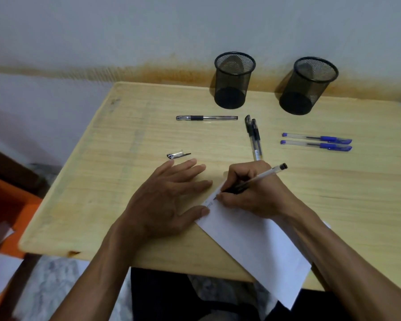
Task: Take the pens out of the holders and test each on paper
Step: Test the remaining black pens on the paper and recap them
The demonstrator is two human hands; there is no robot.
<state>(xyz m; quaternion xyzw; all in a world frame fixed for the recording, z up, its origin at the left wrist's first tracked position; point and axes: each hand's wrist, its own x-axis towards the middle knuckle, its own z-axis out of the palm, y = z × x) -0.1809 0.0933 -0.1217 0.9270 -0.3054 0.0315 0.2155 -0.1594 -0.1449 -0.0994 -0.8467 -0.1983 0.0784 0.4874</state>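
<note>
Your right hand (252, 193): fingers curled, pinching a black-ink pen (255, 180), tip down on the upper corner of the white paper (252, 239), butt end pointing to 2 o'clock. Your left hand (169, 198): fingers spread and straight, flat on the counter (102, 181), thumb pressing the paper's left edge. Paper: angled, its lower corner hanging past the counter's near edge at 5 o'clock. Loose pen cap (178, 155): just beyond your left fingertips at 12 o'clock. Two black pens (254, 137): side by side, at 12 o'clock from your right hand. One black-grip pen (206, 117): lying crosswise farther back. Two blue pens (316, 141): parallel, at 2 o'clock. Two black mesh holders, left (233, 81) and right (307, 85): upright at the far edge by the wall, well apart.
</note>
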